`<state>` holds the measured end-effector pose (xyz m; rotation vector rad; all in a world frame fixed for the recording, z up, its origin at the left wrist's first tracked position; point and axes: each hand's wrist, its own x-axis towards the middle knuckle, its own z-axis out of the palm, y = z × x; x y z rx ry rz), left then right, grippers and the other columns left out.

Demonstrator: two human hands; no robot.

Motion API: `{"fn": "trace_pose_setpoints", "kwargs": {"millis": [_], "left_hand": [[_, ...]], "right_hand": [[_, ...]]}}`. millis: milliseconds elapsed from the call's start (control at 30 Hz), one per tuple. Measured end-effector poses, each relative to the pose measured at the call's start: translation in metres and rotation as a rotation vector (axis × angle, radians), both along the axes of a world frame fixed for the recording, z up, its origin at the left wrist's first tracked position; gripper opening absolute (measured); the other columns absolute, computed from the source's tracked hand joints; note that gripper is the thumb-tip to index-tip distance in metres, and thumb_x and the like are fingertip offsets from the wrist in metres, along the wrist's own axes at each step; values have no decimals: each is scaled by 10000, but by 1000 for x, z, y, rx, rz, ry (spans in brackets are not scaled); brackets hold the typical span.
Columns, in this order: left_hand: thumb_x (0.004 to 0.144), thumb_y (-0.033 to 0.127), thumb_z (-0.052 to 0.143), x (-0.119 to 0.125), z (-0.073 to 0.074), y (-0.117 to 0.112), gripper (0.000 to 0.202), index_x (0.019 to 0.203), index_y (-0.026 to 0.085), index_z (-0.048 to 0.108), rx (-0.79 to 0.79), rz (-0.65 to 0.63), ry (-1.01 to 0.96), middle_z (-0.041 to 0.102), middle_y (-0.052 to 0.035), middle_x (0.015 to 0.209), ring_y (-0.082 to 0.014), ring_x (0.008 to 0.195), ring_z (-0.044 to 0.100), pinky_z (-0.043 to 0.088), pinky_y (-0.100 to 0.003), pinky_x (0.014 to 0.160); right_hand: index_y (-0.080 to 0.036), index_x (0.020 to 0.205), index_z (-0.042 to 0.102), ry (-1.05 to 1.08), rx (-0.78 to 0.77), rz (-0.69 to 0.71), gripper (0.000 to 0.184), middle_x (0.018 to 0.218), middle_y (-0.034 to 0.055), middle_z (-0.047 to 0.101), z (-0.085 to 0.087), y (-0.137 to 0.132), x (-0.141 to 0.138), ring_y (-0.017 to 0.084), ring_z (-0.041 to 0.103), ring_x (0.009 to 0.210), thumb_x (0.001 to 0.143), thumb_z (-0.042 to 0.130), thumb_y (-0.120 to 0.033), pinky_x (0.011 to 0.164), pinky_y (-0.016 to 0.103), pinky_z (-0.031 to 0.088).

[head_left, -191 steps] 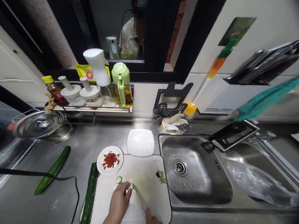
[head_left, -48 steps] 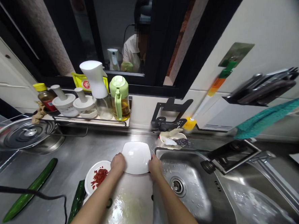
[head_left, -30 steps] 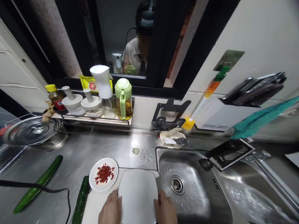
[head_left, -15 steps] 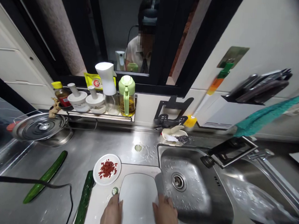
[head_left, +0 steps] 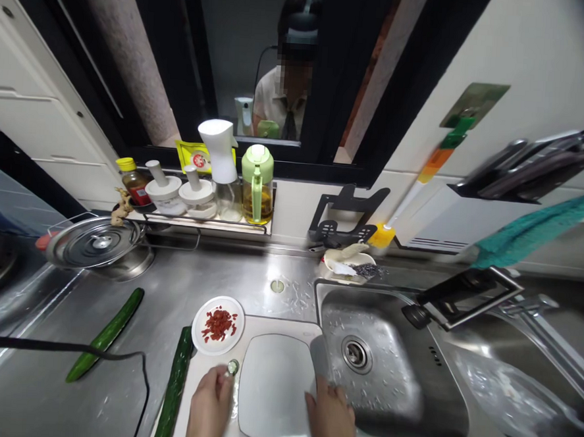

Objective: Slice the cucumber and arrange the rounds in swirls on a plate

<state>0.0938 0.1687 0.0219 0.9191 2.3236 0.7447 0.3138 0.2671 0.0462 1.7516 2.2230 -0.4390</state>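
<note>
A pale, squarish plate (head_left: 277, 389) lies on the white cutting board (head_left: 202, 388). At its right edge is my right hand (head_left: 333, 420), thumb over the rim and fingers curled on the outer side. Left of the plate, my left hand (head_left: 210, 405) has its fingers drawn together, the tips at a small cut cucumber end (head_left: 233, 367). A whole cucumber (head_left: 173, 389) lies along the board's left edge. Behind my left hand, a round white plate (head_left: 198, 337) holds red dried berries (head_left: 219, 324).
Another cucumber (head_left: 105, 334) lies on the steel counter, crossed by a black cable (head_left: 56, 346). A lidded pot (head_left: 121, 261) stands back left, near a rack of seasoning jars and an oil bottle (head_left: 257, 187). The sink (head_left: 386, 369) is at the right, with a faucet (head_left: 465, 298).
My left hand has let go of the plate's left edge and moved left to the cucumber end. My right hand stays at the plate. The view has shifted slightly.
</note>
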Motion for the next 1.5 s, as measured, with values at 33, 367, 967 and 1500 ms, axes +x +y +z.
{"fn": "trace_pose_setpoints", "kwargs": {"millis": [33,367,967,1500], "left_hand": [[818,366,424,-4,-2,1,303,973,174,599,14,26,12,684,-76,853,-203,767,643,478,-287,722],[816,330,419,-7,-3,9,253,898,207,624,-1,4,15,690,-80,905,-224,887,639,468,-304,805],[714,313,496,0,15,16,147,686,195,579,130,-173,-290,446,58,536,-107,529,441,343,-197,526],[671,427,572,27,20,39,264,718,168,557,32,-105,-750,566,40,592,-63,440,436,260,-191,442]], "right_hand": [[-174,1076,568,-1,0,3,267,986,130,657,0,0,0,313,512,1064,874,415,-261,729,396,415],[-173,1094,558,-25,-15,17,277,1016,133,650,5,-1,-3,308,515,1065,879,411,-267,735,385,412],[-182,1072,595,505,1,106,288,1022,85,611,11,-5,-15,228,508,1012,827,445,-158,903,334,361],[-207,733,572,871,33,168,119,737,8,591,10,-10,-32,174,501,788,824,513,-158,735,306,371]]}}
